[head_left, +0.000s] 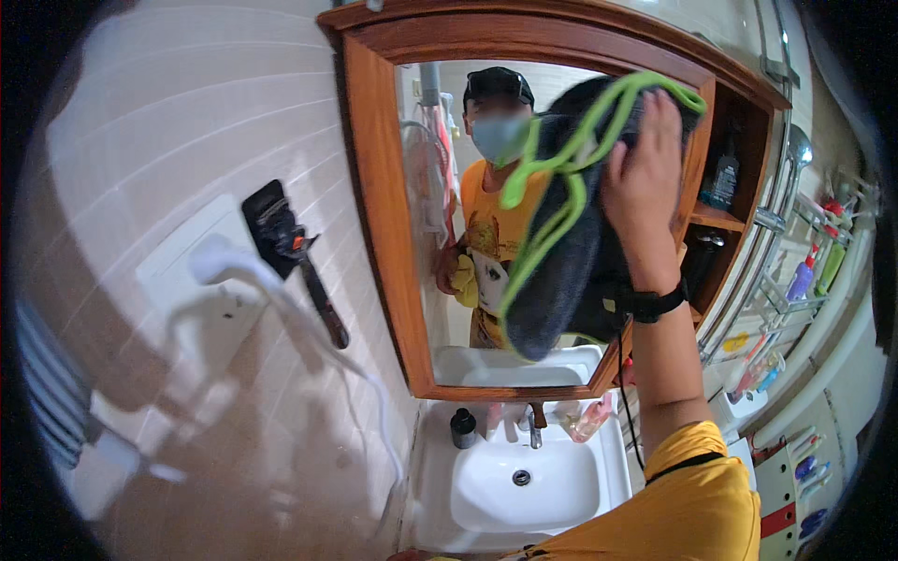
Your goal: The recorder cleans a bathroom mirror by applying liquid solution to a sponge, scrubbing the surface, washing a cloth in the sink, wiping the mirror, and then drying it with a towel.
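Observation:
My right hand presses a dark grey microfibre cloth with lime-green edging against the upper right of a mirror. Its fingers point upward over the bunched cloth, and the lower folds hang down across the glass. A black band sits on that wrist. Only a sliver of my left hand shows at the lower edge. The mirror reflects this hand closed around a yellow cloth. The mirror sits in a reddish-brown wooden cabinet.
Below is a white sink with a tap, a black bottle and a pink bottle. On the left wall are a plugged-in white cord and a black holder. Open shelves hold bottles at right.

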Demonstrator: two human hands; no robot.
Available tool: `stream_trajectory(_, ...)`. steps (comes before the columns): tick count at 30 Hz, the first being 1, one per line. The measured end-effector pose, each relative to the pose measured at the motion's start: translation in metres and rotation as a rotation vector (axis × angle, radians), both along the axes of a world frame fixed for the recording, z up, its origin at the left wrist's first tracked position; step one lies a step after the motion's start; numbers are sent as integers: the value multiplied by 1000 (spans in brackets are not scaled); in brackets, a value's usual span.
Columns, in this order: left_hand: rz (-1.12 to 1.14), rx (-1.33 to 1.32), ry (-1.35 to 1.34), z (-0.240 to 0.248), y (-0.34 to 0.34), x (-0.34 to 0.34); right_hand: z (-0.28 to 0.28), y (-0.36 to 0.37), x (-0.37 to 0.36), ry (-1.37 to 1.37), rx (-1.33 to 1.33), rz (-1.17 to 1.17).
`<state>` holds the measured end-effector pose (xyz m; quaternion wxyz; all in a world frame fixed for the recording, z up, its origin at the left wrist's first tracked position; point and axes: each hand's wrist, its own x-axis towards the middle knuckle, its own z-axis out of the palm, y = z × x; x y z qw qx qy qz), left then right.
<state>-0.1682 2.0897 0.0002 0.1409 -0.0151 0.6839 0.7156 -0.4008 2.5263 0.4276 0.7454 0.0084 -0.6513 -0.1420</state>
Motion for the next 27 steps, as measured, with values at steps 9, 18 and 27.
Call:
stream_trajectory(9,-11,-260,101,-5,-21,11,-16,-135,-69,-159,-7,179)
stream_trajectory(18,-109,84,-135,37,10,11,-266,-65,-12,-873,173,375)
stream_trajectory(27,-76,43,-93,53,12,16,-14,-28,-1,-210,107,98)
